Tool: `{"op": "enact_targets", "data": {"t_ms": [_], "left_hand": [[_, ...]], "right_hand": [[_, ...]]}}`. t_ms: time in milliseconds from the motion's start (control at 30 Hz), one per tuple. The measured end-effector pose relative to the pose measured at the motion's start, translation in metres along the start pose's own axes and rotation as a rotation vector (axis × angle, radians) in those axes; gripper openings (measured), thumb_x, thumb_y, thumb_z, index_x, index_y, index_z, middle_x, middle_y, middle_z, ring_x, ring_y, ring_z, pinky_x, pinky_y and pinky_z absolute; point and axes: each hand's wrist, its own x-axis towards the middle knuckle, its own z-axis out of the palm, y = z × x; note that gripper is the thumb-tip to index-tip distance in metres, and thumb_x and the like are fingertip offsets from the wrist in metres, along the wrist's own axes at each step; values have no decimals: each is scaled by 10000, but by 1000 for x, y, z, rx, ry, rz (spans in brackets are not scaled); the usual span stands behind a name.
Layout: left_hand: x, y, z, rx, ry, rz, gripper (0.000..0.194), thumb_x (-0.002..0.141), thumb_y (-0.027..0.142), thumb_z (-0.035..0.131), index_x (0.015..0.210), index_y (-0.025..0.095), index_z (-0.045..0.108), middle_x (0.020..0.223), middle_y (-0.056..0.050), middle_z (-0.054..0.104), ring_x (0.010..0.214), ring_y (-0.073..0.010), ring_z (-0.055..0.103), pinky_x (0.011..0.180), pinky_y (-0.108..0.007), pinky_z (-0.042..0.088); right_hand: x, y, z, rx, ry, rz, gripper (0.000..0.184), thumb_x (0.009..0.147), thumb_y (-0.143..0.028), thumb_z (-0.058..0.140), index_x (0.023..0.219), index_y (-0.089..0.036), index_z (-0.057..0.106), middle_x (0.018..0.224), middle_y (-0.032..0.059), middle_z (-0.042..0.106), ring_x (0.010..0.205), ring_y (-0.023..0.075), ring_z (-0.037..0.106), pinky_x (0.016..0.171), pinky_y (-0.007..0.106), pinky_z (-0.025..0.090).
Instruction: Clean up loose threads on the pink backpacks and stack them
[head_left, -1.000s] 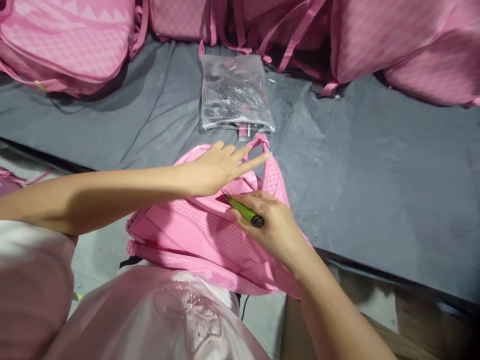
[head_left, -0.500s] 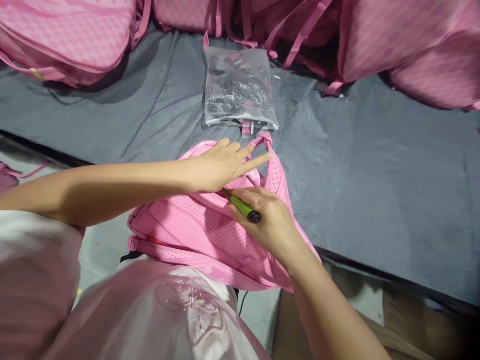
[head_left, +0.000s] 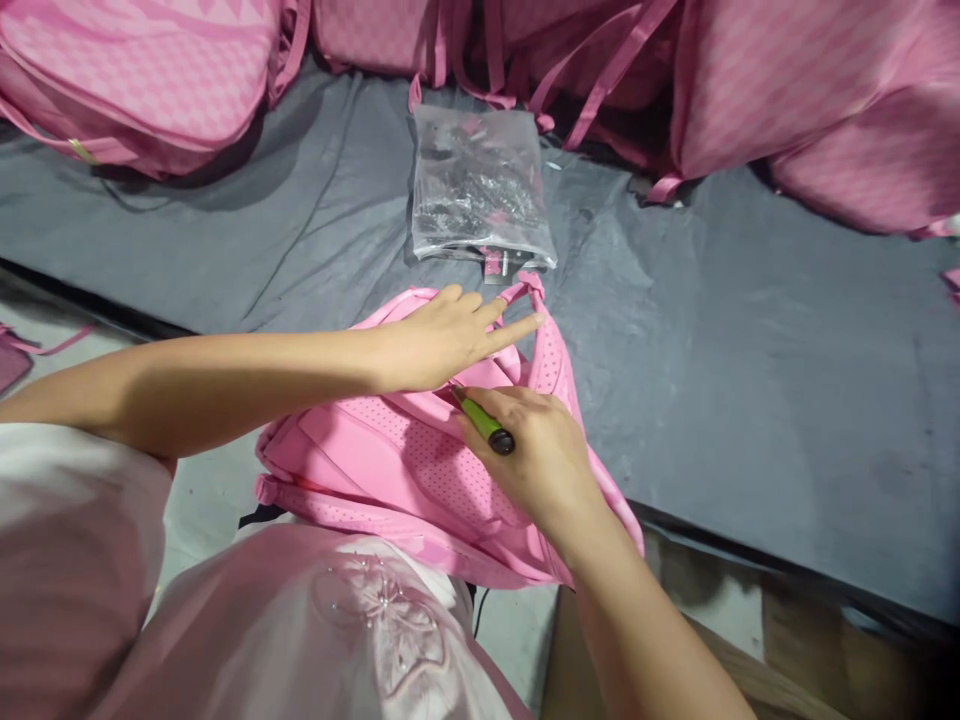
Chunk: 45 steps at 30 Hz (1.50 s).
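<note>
A pink backpack (head_left: 420, 470) with dotted mesh panels and straps leans between my body and the table edge, its top reaching onto the table. My left hand (head_left: 442, 340) lies across its upper part, index finger stretched toward a strap, the farther fingers bent over the fabric; its thumb is hidden. My right hand (head_left: 536, 445) is closed around a green-handled tool (head_left: 480, 420) with a black butt end. Its thin tip points into a fold of the backpack just below my left hand; what it touches there is too small to tell.
Beyond the backpack, a clear plastic pouch (head_left: 480, 185) with dark contents and a pink tag lies on the grey table cover (head_left: 750, 370). More pink checked backpacks (head_left: 142, 80) line the far side. Below the table's near edge are a pale floor and brown cardboard (head_left: 600, 660).
The view has shifted slightly. Both hands keep nearly the same place on the backpack, and the green-handled tool has tilted a little in my right hand.
</note>
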Motion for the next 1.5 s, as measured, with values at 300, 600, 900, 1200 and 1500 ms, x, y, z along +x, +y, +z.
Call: {"op": "enact_targets", "data": {"t_ms": [300, 600, 900, 1200, 1500], "left_hand": [[-9, -8, -10, -70, -25, -10, 933, 880, 293, 602, 1605, 272, 15, 1614, -162, 291, 1350, -346, 398, 1052, -475, 314], [-46, -18, -18, -75, -175, -241, 1370, 686, 432, 813, 1541, 327, -252, 1675, -171, -58, 1406, -447, 261, 966, -485, 439], [-45, -25, -18, -10, -238, -188, 1242, 745, 313, 733, 1573, 269, -193, 1649, -201, 134, 1269, -341, 454, 985, -419, 445], [-47, -39, -24, -104, -294, -125, 1169, 744, 241, 671, 1583, 329, -138, 1683, -135, 49, 1340, -314, 417, 1010, -404, 434], [-44, -42, -22, -142, -327, -162, 1220, 701, 201, 695, 1576, 359, -139, 1685, -136, -51, 1387, -336, 399, 985, -396, 463]], "right_hand": [[-5, -3, -2, 69, 30, 67, 132, 896, -246, 601, 939, -214, 722, 771, 36, 743, 705, 218, 688, 665, 322, 453], [-17, -29, 24, 349, 249, -64, 190, 917, -311, 598, 1007, -198, 721, 877, 44, 771, 775, 210, 702, 823, 371, 491], [-16, -34, 36, 318, 285, -98, 210, 919, -296, 582, 1020, -177, 722, 842, 67, 762, 774, 225, 704, 819, 380, 483], [-4, -28, 41, 345, 293, -66, 231, 912, -281, 599, 1086, -188, 719, 909, 77, 773, 809, 231, 721, 823, 374, 508], [6, -31, 54, 537, 338, -68, 240, 900, -280, 648, 1111, -194, 723, 1058, 64, 771, 931, 232, 729, 915, 406, 506]]}}
